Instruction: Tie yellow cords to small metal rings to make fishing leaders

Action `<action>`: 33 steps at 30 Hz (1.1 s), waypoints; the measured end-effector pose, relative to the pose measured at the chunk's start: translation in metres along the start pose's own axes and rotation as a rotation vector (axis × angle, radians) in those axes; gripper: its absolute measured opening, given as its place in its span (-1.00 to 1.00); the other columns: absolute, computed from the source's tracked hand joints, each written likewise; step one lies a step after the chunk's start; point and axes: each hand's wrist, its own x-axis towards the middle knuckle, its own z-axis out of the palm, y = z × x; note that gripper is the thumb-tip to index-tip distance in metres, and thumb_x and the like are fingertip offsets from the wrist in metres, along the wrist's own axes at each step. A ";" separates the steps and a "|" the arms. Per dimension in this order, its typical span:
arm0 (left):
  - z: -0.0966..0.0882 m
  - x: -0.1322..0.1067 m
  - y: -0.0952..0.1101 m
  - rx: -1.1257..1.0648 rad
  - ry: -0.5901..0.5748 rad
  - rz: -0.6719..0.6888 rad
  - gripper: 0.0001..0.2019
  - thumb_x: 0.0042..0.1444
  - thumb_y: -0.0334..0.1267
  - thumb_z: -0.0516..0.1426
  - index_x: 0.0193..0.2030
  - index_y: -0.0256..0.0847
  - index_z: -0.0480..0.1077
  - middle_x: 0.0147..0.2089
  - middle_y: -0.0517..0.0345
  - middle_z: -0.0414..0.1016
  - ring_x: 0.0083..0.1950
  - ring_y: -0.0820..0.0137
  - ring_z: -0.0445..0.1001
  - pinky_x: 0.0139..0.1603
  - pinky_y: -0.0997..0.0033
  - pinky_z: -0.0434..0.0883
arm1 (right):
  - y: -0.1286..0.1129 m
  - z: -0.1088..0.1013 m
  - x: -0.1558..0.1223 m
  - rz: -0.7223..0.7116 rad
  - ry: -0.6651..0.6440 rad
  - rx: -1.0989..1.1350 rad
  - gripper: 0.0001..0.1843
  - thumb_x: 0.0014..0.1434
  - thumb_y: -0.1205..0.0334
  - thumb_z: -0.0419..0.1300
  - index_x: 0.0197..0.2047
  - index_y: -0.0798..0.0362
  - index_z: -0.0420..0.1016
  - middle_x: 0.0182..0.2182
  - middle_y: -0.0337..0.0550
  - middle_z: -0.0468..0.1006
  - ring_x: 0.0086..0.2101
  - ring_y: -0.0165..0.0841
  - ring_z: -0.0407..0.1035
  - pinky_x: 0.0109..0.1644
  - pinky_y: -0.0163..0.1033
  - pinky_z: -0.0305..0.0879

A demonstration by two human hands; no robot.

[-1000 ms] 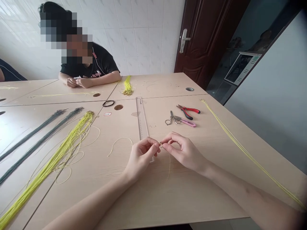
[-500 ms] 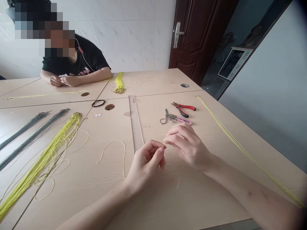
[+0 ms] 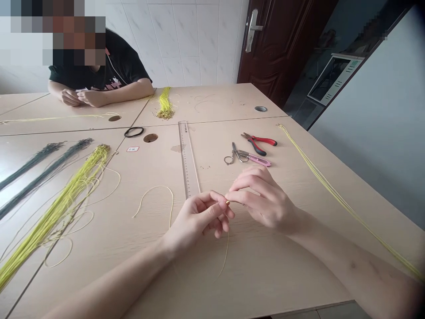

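My left hand is closed, thumb and forefinger pinching a thin yellow cord that hangs below the fingers. At the fingertips shows a small gold-coloured piece, too small to name. My right hand is closed in a pinch right against it; what lies between its fingertips is hidden. Another stretch of pale yellow cord curves over the table left of my left hand. Behind my hands lies a clear ruler, its near end partly covered by my left hand.
Red-and-black pliers, small scissors and a pink-handled tool lie behind my right hand. Yellow cord bundles and grey-green ones are at left; yellow strands at right. A co-worker sits across the table.
The view has tilted down a little. The gold-coloured piece now shows at the left fingertips, and a cord end hangs below them. The left hand's lower fingers have loosened slightly.
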 end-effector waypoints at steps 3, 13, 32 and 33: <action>-0.006 -0.001 0.000 0.236 0.077 0.124 -0.80 0.24 -0.16 0.01 -0.28 -0.23 0.32 -0.37 0.10 0.48 -0.41 0.43 0.45 -0.40 0.41 0.45 | 0.001 0.001 0.001 0.011 0.000 0.006 -0.85 0.20 0.51 0.11 -0.27 0.13 0.46 -0.34 -0.09 0.47 -0.25 -0.31 0.29 -0.12 -0.08 0.28; -0.077 0.025 -0.013 1.032 0.492 0.314 -0.66 0.20 -0.31 0.09 0.11 -0.29 0.25 0.21 -0.12 0.23 0.27 0.08 0.15 0.24 -0.14 0.09 | -0.004 -0.003 0.003 -0.086 0.084 0.124 -0.83 0.19 0.55 0.08 -0.23 0.12 0.36 -0.38 -0.13 0.45 -0.29 -0.35 0.28 -0.18 -0.12 0.34; -0.036 0.064 -0.013 1.305 0.210 0.288 -0.56 0.26 -0.11 0.05 0.23 -0.22 0.21 0.31 -0.09 0.16 0.33 0.07 0.10 0.28 -0.17 0.07 | -0.064 0.011 0.002 -0.406 0.204 0.349 -0.58 0.28 0.45 -0.09 -0.56 0.11 0.39 -0.56 -0.28 0.45 -0.45 -0.48 0.33 -0.17 -0.27 0.34; -0.034 0.067 -0.012 1.301 0.194 0.295 -0.56 0.26 -0.11 0.05 0.23 -0.22 0.21 0.31 -0.09 0.16 0.33 0.07 0.11 0.27 -0.17 0.08 | -0.063 0.011 0.003 -0.403 0.203 0.340 -0.60 0.28 0.43 -0.09 -0.52 0.11 0.41 -0.55 -0.27 0.44 -0.45 -0.47 0.32 -0.18 -0.26 0.34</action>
